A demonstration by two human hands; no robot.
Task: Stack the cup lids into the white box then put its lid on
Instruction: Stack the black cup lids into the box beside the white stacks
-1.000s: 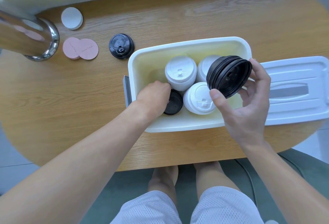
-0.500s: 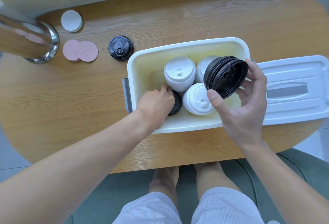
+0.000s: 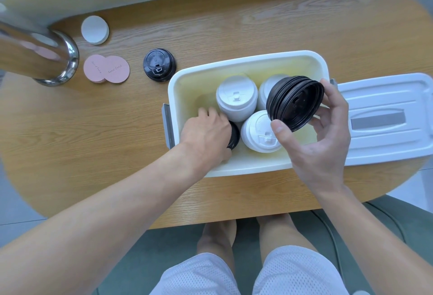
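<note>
The right hand (image 3: 321, 144) pinched a stack of black lids (image 3: 295, 102) over the white box (image 3: 246, 65) — the left hand (image 3: 207, 135), at nine o'clock inside, covered another black stack (image 3: 234, 135); its grip couldn't be told.

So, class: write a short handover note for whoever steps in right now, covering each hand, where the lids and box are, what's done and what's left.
Left hand: inside the white box, on a black lid stack at its near-left.
Right hand: holds a stack of black lids tilted over the box.
Done: three white lid stacks stand in the box.
Left: seat both black stacks, add the single black lid from the table, then fit the box lid, now lying right of the box.
</note>
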